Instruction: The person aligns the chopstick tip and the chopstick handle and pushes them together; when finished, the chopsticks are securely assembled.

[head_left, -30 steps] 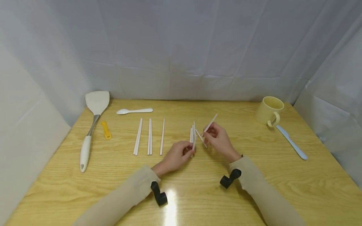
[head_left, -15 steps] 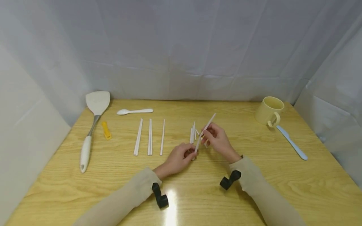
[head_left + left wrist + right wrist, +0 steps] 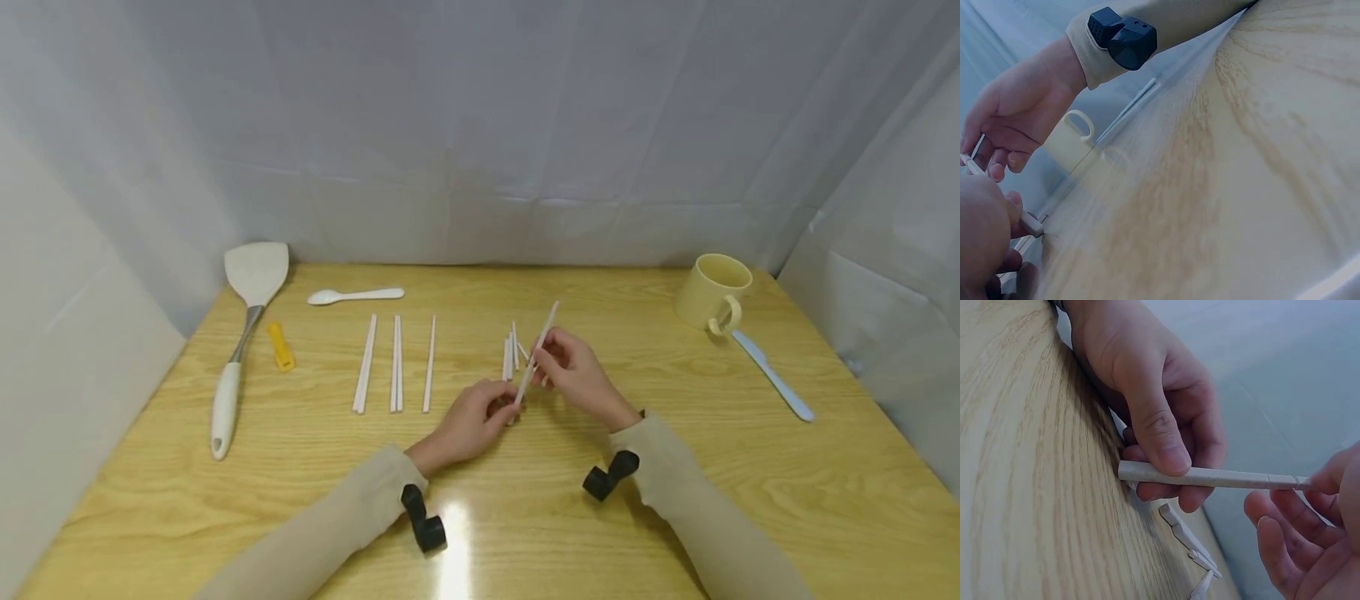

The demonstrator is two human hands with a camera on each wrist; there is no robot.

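Note:
One white chopstick (image 3: 536, 353) slants between my two hands, its thin end pointing up and away. My left hand (image 3: 471, 419) pinches the thick end between thumb and fingers, as the right wrist view shows. My right hand (image 3: 576, 372) pinches the thinner part farther up. Fine seams cross the chopstick (image 3: 1229, 478) close to the right fingers. Just beyond the left hand lie several short white stick pieces (image 3: 507, 357), partly hidden by the hands. To the left, two pairs of white chopsticks (image 3: 365, 364) and a single chopstick (image 3: 430, 364) lie on the table.
A white spatula (image 3: 225, 404), a yellow clip-like piece (image 3: 281, 347) and a white spoon (image 3: 360, 295) lie at the left. The yellow mug (image 3: 708, 293) stands at the back right, with a light blue knife (image 3: 772, 377) beside it. Curtains enclose the wooden table (image 3: 540, 517).
The stick in my right hand has swung down and left to line up with the one in my left hand; apart one second ago, they now form one line.

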